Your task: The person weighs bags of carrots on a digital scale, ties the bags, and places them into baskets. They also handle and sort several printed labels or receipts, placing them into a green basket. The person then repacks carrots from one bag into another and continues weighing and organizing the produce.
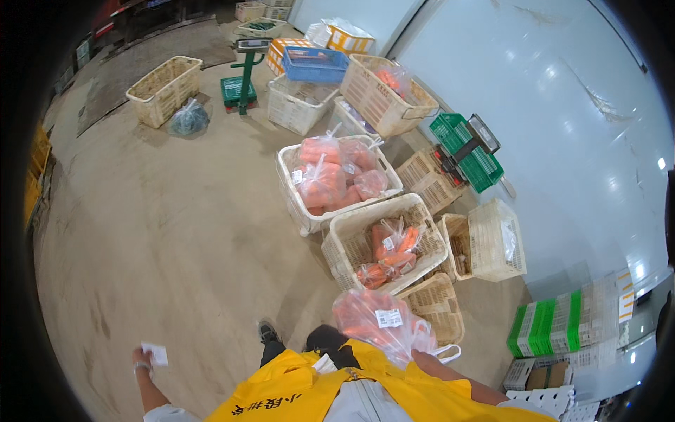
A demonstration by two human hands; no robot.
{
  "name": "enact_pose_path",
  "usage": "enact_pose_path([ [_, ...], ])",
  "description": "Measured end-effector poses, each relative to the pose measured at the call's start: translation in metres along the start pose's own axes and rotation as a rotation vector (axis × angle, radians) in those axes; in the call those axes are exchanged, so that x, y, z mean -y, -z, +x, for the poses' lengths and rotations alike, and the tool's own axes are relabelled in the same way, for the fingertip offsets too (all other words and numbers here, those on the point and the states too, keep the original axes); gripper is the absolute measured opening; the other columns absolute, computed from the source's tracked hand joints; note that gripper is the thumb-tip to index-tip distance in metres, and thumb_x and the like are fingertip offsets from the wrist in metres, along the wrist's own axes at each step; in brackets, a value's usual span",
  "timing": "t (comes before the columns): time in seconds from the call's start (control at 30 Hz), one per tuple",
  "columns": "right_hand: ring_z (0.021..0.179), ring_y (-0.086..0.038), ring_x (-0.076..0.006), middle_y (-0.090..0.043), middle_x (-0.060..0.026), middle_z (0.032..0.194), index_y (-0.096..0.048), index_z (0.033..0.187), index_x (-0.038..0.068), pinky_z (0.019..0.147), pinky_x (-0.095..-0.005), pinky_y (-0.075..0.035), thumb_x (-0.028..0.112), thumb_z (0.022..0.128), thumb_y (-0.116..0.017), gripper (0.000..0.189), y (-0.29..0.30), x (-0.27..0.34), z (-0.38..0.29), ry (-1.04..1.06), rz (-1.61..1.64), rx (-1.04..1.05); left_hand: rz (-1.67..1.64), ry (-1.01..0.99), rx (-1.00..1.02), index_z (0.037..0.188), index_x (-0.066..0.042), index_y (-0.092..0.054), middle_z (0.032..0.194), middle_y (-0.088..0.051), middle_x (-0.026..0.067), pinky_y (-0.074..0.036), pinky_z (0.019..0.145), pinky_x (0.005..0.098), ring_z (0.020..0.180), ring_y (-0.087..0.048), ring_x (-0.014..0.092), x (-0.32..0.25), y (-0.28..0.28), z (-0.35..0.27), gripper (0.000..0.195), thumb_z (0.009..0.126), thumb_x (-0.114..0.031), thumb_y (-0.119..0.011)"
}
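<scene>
At the lower left, my left hand is held out to the side and pinches a small white slip of paper. My right hand grips the top of a clear plastic bag of carrots in front of my body. That bag bears a white printed label, and a loose plastic handle sticks out beside my fingers. Just beyond it stands a whitish plastic crate with several smaller bags of carrots inside. Another crate behind holds large carrot bags.
A green platform scale stands on the concrete floor, near a crate and a tied bag of dark greens. Another scale with a green basket rests on an upturned crate. Green and white crates are stacked by the wall at right.
</scene>
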State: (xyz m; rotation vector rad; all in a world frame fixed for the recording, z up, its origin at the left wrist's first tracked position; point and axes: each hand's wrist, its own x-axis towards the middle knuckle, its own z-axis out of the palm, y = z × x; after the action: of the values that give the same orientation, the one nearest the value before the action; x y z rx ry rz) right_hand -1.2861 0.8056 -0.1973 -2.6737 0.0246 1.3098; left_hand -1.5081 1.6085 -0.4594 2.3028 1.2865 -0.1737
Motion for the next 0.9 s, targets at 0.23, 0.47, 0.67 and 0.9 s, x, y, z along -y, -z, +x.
enact_pose_path([
  [0.23, 0.090, -0.056, -0.0401, -0.058, -0.0251, 0.096, -0.043, 0.106, -0.001, 0.078, -0.0475, -0.044, 0.031, 0.077, -0.054, 0.045, 0.126, 0.031, 0.092, 0.019, -0.190, -0.004, -0.386, -0.094, 0.110, 0.088, 0.003, -0.062, 0.072, -0.062, 0.0082, -0.045, 0.060, 0.0322, 0.062, -0.053, 0.015, -0.232, -0.004, 0.118, 0.016, 0.077, -0.009, -0.062],
  [0.47, 0.095, -0.057, -0.0384, -0.058, -0.0250, 0.102, -0.042, 0.114, 0.000, 0.081, -0.0464, -0.044, 0.035, 0.079, -0.055, 0.051, 0.253, -0.036, 0.246, 0.009, -0.261, 0.166, -0.036, 0.068, 0.115, 0.081, 0.005, -0.062, 0.069, -0.063, 0.0095, -0.047, 0.060, 0.0320, 0.063, -0.057, 0.016, -0.225, -0.058, 0.052, 0.013, 0.072, -0.003, -0.066],
  [0.67, 0.096, -0.057, -0.0375, -0.059, -0.0218, 0.101, -0.043, 0.116, 0.003, 0.082, -0.0468, -0.045, 0.037, 0.077, -0.060, 0.055, 0.297, -0.067, 0.382, 0.111, -0.428, 0.188, -0.071, 0.155, 0.134, 0.080, 0.002, -0.064, 0.065, -0.059, 0.0040, -0.043, 0.053, 0.0307, 0.058, -0.051, 0.013, -0.320, -0.001, 0.019, 0.008, 0.074, -0.003, -0.064],
  [0.9, 0.097, -0.057, -0.0300, -0.060, -0.0173, 0.101, -0.055, 0.105, 0.004, 0.083, -0.0416, -0.042, 0.019, 0.080, -0.048, 0.030, 0.256, -0.103, 0.541, 0.204, -0.506, -0.017, -0.006, 0.054, 0.131, 0.086, 0.005, -0.061, 0.071, -0.063, 0.0048, -0.044, 0.055, 0.0299, 0.061, -0.054, 0.012, -0.398, 0.112, 0.024, 0.012, 0.075, 0.000, -0.061],
])
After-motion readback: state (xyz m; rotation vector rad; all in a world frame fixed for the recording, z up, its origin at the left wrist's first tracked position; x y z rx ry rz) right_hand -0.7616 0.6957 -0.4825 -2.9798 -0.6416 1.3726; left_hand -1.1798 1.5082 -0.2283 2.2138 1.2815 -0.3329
